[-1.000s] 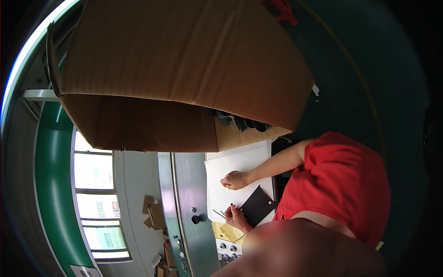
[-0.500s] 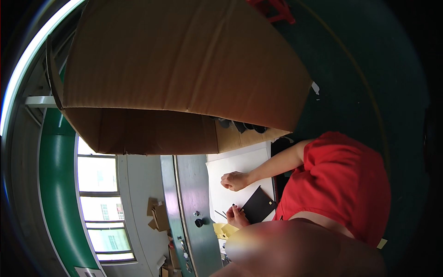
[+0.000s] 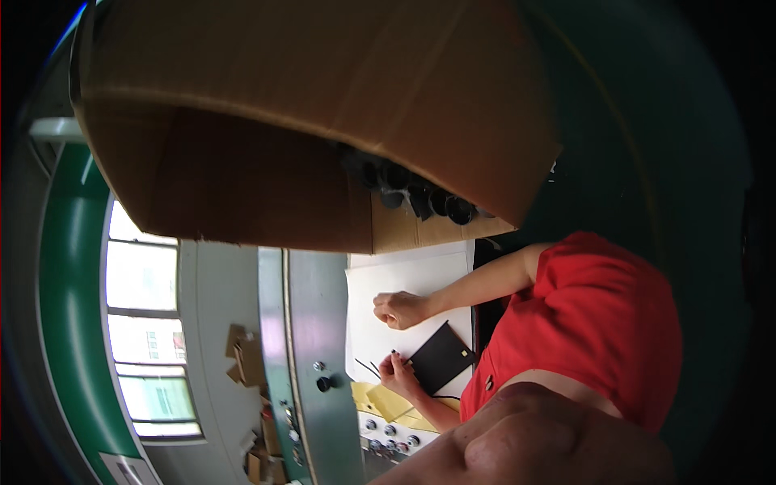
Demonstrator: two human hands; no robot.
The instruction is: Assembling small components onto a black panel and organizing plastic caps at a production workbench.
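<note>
Cardboard box (image 3: 323,105) close overhead, seemingly mid-carry

Neither of my hands shows, so I can't tell their grip. Below the box, a co-worker's hands (image 3: 400,309) rest beside a black sheet (image 3: 440,356) on the white table (image 3: 404,275). I'd judge the next move needs clearance from that table's edge and the green column (image 3: 311,323).

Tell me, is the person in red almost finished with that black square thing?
Hard to say: no finished piece shows. Right now one hand of the person in red works at the corner of the black card on the white sheet, and the other hand rests there in a fist. Black round parts wait under the cardboard box, so there is probably more to do.
</note>
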